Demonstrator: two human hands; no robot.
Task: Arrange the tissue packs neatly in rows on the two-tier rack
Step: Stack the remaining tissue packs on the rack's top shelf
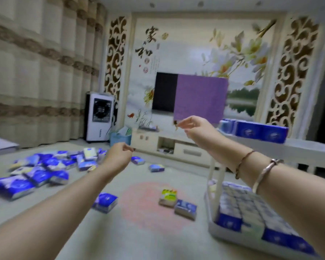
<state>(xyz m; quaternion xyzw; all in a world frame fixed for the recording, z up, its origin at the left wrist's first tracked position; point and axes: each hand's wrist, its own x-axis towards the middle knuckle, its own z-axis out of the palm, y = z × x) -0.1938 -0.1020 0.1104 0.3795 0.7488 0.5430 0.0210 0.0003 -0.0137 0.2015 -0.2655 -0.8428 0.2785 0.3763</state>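
Blue tissue packs (39, 171) look light and squashy, so grab across the flat faces; left hand (119, 152) and right hand (192, 124) loosely curled, holding nothing.

Glossy plastic-wrapped tissue packs (45, 171), matt white rack (308, 147)

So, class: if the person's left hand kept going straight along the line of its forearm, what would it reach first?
Probably nothing close: the left hand is held in the air, pointing towards the low TV cabinet across the room. Depth is unclear, and the frame is blurred.
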